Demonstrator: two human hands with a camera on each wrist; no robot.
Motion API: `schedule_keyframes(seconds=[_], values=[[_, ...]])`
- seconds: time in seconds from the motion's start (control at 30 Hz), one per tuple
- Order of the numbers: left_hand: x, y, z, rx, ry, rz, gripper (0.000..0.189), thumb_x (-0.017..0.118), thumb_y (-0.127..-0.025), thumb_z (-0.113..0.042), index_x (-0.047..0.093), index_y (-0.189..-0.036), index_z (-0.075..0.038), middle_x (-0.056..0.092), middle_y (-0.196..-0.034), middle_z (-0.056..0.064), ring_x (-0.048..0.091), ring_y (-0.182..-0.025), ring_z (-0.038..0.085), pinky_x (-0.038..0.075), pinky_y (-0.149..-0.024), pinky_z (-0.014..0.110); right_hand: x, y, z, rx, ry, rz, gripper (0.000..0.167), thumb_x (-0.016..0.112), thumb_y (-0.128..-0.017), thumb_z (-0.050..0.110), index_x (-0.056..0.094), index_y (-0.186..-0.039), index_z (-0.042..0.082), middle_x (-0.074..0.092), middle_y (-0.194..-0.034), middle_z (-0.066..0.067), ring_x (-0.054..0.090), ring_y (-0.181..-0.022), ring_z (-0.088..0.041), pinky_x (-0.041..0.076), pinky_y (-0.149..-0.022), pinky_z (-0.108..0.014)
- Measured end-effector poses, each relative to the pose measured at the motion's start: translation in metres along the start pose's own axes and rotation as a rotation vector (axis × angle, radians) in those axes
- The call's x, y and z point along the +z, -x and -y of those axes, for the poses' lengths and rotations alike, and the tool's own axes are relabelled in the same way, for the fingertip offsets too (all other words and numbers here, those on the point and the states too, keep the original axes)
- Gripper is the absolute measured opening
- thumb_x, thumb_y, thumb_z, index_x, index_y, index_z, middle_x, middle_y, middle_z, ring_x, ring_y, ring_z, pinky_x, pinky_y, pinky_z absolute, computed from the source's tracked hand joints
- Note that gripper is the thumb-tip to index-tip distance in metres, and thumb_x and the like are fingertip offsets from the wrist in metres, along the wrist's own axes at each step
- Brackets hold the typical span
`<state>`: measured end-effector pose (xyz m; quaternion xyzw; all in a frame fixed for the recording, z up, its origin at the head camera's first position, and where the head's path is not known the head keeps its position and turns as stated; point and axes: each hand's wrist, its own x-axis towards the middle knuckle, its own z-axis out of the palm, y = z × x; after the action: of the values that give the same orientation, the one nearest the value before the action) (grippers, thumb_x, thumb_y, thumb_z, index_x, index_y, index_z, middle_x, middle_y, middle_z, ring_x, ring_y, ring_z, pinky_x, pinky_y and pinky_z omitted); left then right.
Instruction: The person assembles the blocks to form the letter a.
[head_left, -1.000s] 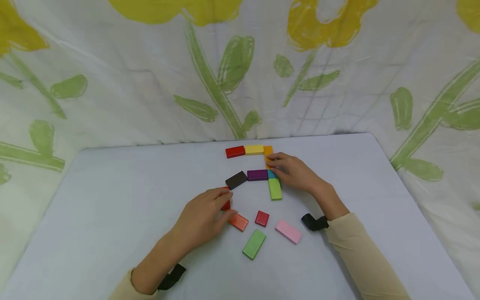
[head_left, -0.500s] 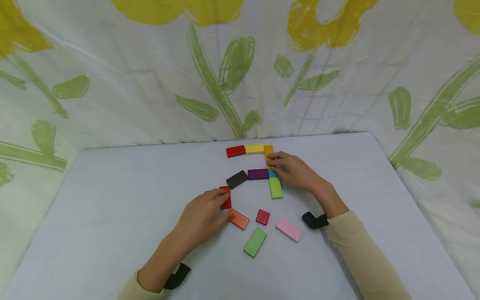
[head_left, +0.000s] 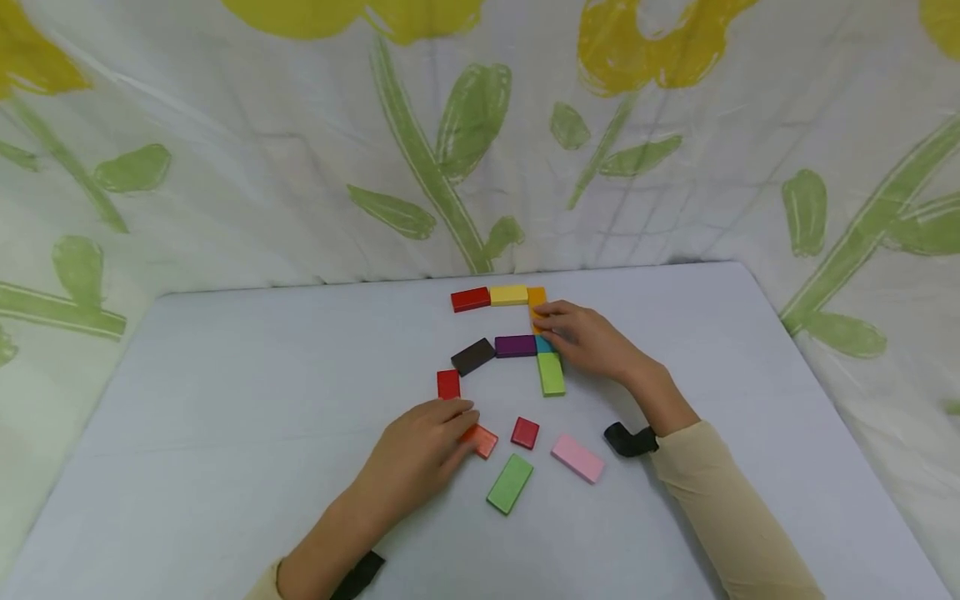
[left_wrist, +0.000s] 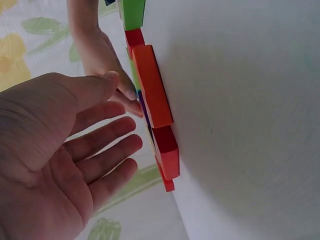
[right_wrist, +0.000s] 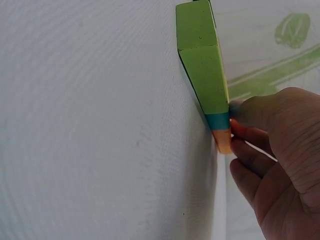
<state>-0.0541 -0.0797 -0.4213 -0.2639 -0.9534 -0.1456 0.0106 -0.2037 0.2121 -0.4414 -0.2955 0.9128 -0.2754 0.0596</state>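
Note:
Over the orange-red block (head_left: 484,441), my left hand (head_left: 416,446) hovers with its fingers apart and loosely bent. The left wrist view shows no block between the thumb and fingers of that left hand (left_wrist: 75,135). Just beyond lies a red block (head_left: 448,383), its near end behind the hand in the head view. My right hand (head_left: 592,340) rests its fingertips on the orange block (head_left: 536,300) and its thumb by the blue block (head_left: 543,343). In the right wrist view, the lime green block (right_wrist: 204,77) adjoins the blue one.
The blocks form a bent line on the white table (head_left: 225,433), with a dark brown block (head_left: 473,357), a purple block (head_left: 515,346), a yellow block (head_left: 509,295) and a red block (head_left: 470,299). Nearer lie a small red block (head_left: 525,432), a green block (head_left: 510,483) and a pink block (head_left: 577,457).
My left hand has moved from the red block nearer and slightly right, over the orange-red block. More of the red block's far end shows. My right hand stays where it was.

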Motion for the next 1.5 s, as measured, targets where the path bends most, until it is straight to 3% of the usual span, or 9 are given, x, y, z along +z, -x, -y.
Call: schedule_keyframes(seconds=[0.3,0.67,1.23,1.5], values=[[0.001,-0.008,0.011,-0.065,0.038,-0.037,0.04,0.083,-0.093,-0.028,0.077,-0.127,-0.008,0.075,-0.134,0.008,0.07,-0.127,0.025,0.058,-0.108,0.044,-0.002,-0.001,0.002,0.019,0.016,0.012,0.035,0.065,-0.105,0.01,0.068,-0.138,0.0,0.062,-0.151,-0.017,0.057,-0.143,-0.038,0.048,-0.12,-0.055],[0.008,-0.009,0.016,-0.057,-0.002,-0.018,0.044,0.083,-0.093,-0.029,0.075,-0.129,-0.004,0.071,-0.141,0.011,0.068,-0.132,0.026,0.054,-0.115,0.044,-0.001,-0.002,0.002,0.014,0.012,0.01,0.035,0.066,-0.105,0.011,0.068,-0.139,0.001,0.062,-0.151,-0.017,0.057,-0.143,-0.038,0.048,-0.119,-0.055],[0.005,-0.01,0.018,-0.069,0.039,0.028,0.043,0.08,-0.096,-0.029,0.074,-0.131,-0.005,0.07,-0.144,0.01,0.066,-0.136,0.026,0.051,-0.117,0.043,-0.001,-0.002,0.005,0.021,0.045,-0.003,0.036,0.068,-0.104,0.012,0.069,-0.138,0.001,0.064,-0.148,-0.016,0.06,-0.14,-0.036,0.05,-0.117,-0.054],[0.005,-0.009,0.018,-0.083,0.087,0.022,0.043,0.081,-0.094,-0.025,0.074,-0.131,-0.004,0.07,-0.144,0.01,0.066,-0.137,0.027,0.052,-0.116,0.044,-0.007,0.003,0.012,0.013,0.032,-0.055,0.037,0.067,-0.104,0.014,0.069,-0.139,0.003,0.065,-0.147,-0.016,0.06,-0.139,-0.036,0.051,-0.116,-0.055]])
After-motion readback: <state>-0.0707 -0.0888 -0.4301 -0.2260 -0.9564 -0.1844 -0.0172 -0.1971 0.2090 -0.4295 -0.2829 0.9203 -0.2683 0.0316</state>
